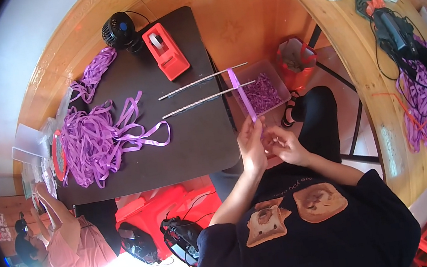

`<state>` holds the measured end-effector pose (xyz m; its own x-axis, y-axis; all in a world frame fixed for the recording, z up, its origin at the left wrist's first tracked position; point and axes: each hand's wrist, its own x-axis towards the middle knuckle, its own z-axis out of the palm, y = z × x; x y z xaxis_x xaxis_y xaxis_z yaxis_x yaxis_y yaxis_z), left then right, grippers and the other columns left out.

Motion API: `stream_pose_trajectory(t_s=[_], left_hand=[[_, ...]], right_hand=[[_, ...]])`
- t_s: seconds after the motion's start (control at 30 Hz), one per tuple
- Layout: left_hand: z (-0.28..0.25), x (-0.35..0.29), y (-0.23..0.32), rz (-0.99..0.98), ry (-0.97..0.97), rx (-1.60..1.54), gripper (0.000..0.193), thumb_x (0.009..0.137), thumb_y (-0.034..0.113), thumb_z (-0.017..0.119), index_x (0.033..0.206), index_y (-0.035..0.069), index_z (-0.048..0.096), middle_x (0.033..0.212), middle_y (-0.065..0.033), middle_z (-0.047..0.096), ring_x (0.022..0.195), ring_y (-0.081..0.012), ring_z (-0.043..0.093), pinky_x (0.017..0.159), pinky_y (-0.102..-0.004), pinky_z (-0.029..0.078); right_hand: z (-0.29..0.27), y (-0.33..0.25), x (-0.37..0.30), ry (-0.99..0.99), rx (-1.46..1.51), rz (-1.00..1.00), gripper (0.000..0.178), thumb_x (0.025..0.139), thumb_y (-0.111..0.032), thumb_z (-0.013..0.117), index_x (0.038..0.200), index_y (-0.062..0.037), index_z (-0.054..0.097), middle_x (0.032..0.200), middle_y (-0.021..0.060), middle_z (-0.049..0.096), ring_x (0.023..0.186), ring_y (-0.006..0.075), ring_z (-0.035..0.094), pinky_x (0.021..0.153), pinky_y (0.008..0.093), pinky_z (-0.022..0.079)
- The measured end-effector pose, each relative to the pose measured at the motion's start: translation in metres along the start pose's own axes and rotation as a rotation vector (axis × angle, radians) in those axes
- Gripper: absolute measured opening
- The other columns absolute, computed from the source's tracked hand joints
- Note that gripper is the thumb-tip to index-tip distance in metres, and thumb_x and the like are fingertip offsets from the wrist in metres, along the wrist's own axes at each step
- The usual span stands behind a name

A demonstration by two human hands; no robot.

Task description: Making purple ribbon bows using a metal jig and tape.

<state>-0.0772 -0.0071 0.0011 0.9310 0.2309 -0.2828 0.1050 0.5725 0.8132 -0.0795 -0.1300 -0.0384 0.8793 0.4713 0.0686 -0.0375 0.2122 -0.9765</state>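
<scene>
Purple ribbon (243,97) is stretching from two rods (195,84) to the left hand (252,148), which is pinching it; the right hand (289,150) is curling close by, its grip impossible to tell.

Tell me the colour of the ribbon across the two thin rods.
Purple; the ribbon shows best in the head view.

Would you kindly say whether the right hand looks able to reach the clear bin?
Probably yes: nothing visible blocks the right hand from the clear bin; the purple ribbon crosses only its left side.
</scene>
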Motion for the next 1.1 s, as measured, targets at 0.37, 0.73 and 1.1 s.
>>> stream_pose_trajectory(t_s=[0.37, 0.73, 1.1], left_hand=[[-0.029, -0.010, 0.004, -0.138, -0.064, -0.052, 0.016, 0.090, 0.012, 0.060, 0.101, 0.001, 0.065, 0.092, -0.0068, 0.065, 0.084, -0.0119, 0.061, 0.076, -0.0234, 0.048], [-0.029, -0.015, 0.010, 0.037, -0.044, 0.145, 0.017, 0.089, 0.012, 0.061, 0.100, -0.001, 0.066, 0.083, -0.0048, 0.065, 0.076, -0.0106, 0.058, 0.068, -0.0230, 0.042], [-0.027, -0.033, 0.016, -0.050, 0.006, 0.039, 0.014, 0.088, 0.012, 0.064, 0.092, -0.001, 0.066, 0.076, -0.0040, 0.064, 0.069, -0.0095, 0.056, 0.064, -0.0216, 0.042]], right_hand=[[0.009, -0.019, -0.004, -0.091, 0.032, 0.006, 0.044, 0.080, 0.013, 0.053, 0.122, 0.0002, 0.050, 0.095, 0.0067, 0.059, 0.084, 0.0122, 0.059, 0.074, 0.0236, 0.048], [-0.016, -0.048, 0.057, 0.183, -0.978, -0.859, 0.045, 0.063, 0.002, 0.064, 0.108, -0.0047, 0.063, 0.089, 0.0099, 0.058, 0.071, 0.0245, 0.058, 0.059, 0.0331, 0.043], [-0.004, -0.064, 0.080, 0.051, -1.301, -1.289, 0.026, 0.061, -0.006, 0.077, 0.086, -0.0058, 0.070, 0.092, 0.0049, 0.060, 0.071, 0.0179, 0.058, 0.055, 0.0287, 0.038]])
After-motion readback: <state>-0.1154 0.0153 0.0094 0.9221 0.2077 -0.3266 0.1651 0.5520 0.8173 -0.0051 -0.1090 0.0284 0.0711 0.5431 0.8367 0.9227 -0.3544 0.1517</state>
